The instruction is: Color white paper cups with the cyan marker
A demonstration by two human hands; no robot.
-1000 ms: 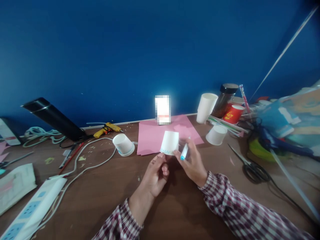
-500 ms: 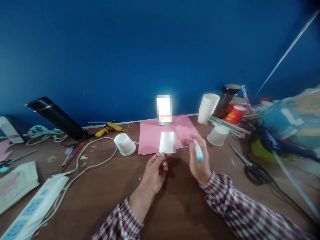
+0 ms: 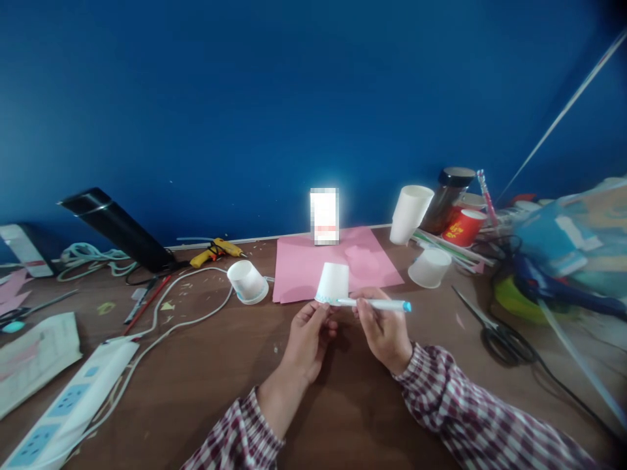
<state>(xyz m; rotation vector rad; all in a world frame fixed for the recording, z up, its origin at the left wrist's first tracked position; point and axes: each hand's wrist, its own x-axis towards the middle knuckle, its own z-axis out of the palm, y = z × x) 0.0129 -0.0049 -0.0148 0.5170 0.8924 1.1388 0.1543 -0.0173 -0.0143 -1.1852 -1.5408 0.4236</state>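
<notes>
Head view, step in hand: looked like adding pale-blue strokes around the lower band of a white tapering paper cup (image 3: 335, 279); could not see how far round on the hidden side;
Cup's place: held between both hands, wide rim down and slightly tilted, just in front of flat pink paper sheets (image 3: 294, 281);
Left hand (image 3: 311, 336): pinched the rim from below with thumb and forefinger; curled the other fingers loosely underneath;
Right hand (image 3: 385, 329): closed in a writing grip on a slim blue-ended white marker (image 3: 389, 304); held nearly level, tip leftward at the marked band; could not tell whether touching or just short of it;
Forearms: reached inward from the lower corners in maroon-and-white checked sleeves (image 3: 465, 398);
Next stroke: seemed to call for a steady rim, light tip pressure and a small turn of the cup
</notes>
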